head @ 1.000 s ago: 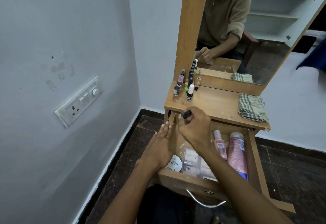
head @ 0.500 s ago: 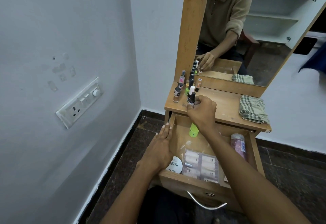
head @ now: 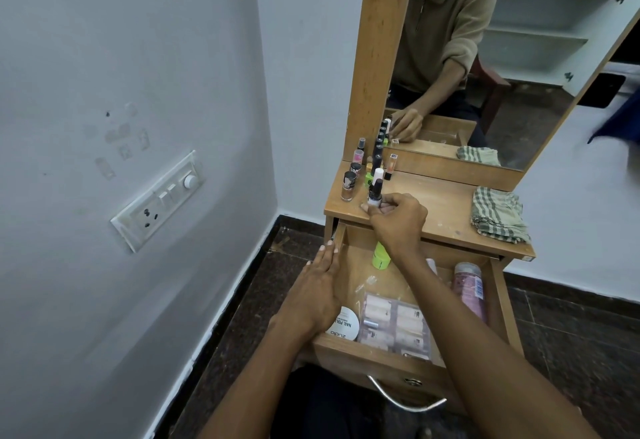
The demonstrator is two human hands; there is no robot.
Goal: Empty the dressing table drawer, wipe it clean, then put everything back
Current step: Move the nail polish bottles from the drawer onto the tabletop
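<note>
The wooden drawer [head: 374, 352] stands pulled out below the dressing table top [head: 436, 206]. My right hand [head: 398, 220] pinches a small nail polish bottle [head: 375, 194] with a dark cap, standing on the top's front left beside several other nail polish bottles [head: 360, 168]. My left hand [head: 318, 293] rests flat on the drawer's left wall. Inside the drawer lie a round white nail polish remover tub [head: 344, 328], a clear packet of sachets [head: 394, 326], a green tube [head: 380, 257] and a pink bottle [head: 469, 286].
A folded green checked cloth [head: 498, 217] lies on the right of the table top. The mirror [head: 485, 58] rises behind it and reflects a person in a beige top. A wall with a switchboard [head: 159, 199] stands close on the left. The floor [head: 259, 283] is dark tile.
My right hand rose out of the drawer with the nail polish bottle and brought it onto the table top beside the other bottles. The left hand stayed on the drawer wall.
</note>
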